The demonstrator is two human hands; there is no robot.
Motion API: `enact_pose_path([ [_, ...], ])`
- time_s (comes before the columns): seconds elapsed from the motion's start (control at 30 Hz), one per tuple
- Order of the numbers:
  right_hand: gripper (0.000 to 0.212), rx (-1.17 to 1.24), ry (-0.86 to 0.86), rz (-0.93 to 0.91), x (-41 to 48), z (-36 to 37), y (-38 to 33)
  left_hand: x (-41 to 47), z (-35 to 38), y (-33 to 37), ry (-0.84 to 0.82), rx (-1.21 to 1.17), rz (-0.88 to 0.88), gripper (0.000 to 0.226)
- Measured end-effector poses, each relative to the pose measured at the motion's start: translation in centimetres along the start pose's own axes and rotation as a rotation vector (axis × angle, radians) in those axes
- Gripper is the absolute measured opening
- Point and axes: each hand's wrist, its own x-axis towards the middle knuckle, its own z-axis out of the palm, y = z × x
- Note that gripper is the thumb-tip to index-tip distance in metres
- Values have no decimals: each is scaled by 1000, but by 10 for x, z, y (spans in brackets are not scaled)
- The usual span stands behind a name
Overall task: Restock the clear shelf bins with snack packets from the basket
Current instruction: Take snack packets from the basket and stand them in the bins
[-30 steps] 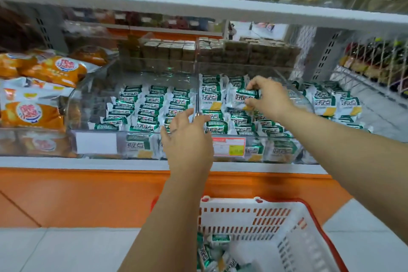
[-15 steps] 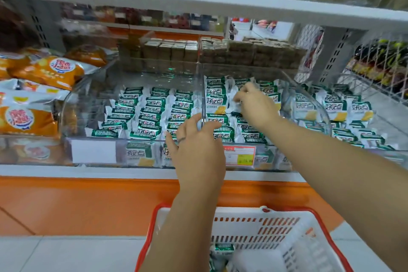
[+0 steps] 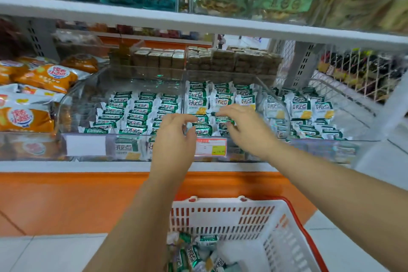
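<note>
As the left hand [image 3: 174, 139] is held loose and empty, a green packet [image 3: 224, 119] is pinched by the fingers [image 3: 225, 111] of the right hand [image 3: 247, 132].

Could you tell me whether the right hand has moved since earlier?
Yes: the right hand, pinching a packet, has drawn back toward the price tag on the bin front.
</note>
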Motion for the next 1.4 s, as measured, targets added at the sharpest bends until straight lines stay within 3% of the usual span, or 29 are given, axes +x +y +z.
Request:
enact_pose_path([
  [0.13, 22, 154, 28, -89, -64, 4, -17, -21, -8, -9, -116, -63, 84, 14],
  [0.33, 23, 149, -371, 73, -124, 61, -7, -81, 18, -84, -407, 206, 9, 17],
  [0.53, 27, 190, -819, 204, -174, 150, 29, -120, 44, -158, -549, 361, -102, 23],
  [0.73, 34, 121, -1142, 255, -224, 218, 52, -155, 81, -202, -915, 505, -124, 30],
  [0.97, 52, -50, -1189, 129, -258, 260, 77, -186, 104, -232, -1366, 752, -177, 47],
  [1.07, 62, -88, -1171, 101, -260, 264, 79, -189, 110, -233, -1379, 793, -167, 50],
  [1.27, 51, -232, -1060, 48, -258, 272, 79, -191, 109, -235, -1348, 817, -128, 52],
  [1.4, 45, -35, -1052, 221, -242, 259, 84, -188, 104, -233, -1331, 788, -136, 50],
])
